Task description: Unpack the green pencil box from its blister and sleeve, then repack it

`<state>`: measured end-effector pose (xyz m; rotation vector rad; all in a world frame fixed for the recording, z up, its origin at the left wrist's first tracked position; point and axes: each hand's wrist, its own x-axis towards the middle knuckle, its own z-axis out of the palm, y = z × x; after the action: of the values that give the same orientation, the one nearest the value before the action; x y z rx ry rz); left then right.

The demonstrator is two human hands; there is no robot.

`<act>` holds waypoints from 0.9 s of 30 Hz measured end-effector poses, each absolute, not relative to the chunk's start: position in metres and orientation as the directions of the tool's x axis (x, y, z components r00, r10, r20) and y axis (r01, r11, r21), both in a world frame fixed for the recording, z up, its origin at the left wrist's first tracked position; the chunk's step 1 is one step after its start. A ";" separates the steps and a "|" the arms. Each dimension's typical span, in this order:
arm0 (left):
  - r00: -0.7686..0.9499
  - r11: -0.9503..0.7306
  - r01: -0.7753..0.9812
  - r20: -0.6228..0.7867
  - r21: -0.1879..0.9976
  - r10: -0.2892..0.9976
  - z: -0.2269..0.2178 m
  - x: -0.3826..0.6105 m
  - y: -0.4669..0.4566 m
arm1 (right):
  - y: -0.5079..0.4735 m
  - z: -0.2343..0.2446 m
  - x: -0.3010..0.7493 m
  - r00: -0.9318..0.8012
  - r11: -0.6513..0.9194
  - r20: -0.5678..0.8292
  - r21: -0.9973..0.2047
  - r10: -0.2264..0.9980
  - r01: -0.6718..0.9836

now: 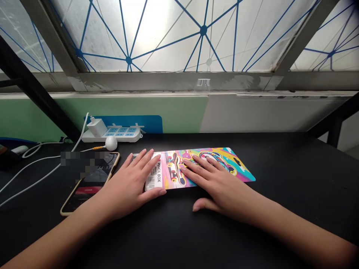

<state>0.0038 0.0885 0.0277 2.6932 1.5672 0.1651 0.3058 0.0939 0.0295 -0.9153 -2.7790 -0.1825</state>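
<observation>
Two hands (131,184) (218,180) cross the card's (172,170) edge; desk (288,168) spreads rightward.

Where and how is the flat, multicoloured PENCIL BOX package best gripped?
Probably pinch the package by its turquoise right end, from the right: it lies flat, that end uncovered, left hand over its labelled end, right hand over its middle.

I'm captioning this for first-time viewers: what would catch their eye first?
The colourful pencil box lies mid-view on the black desk, the left hand spread over its left end, the right hand across its middle. Behind, blue lines cross the bright window. A white power strip sits back left.
</observation>
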 end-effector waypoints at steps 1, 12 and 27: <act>0.491 -0.497 0.865 0.082 0.072 0.867 0.027 0.004 0.089 | 0.093 0.029 0.305 -0.785 0.798 0.219 0.041 0.580 0.602; 0.529 -0.530 0.847 0.037 0.042 0.848 0.031 0.011 0.086 | 0.096 0.059 0.338 -0.705 0.723 0.227 0.004 0.672 0.691; 0.521 -0.524 0.849 0.055 0.070 0.852 0.032 0.009 0.087 | 0.103 0.036 0.353 -0.735 0.736 0.066 0.001 0.675 0.677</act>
<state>0.0090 0.0872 0.0318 2.7099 1.5152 0.1276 0.3533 0.1031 0.0362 -1.1185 -2.8697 -0.0378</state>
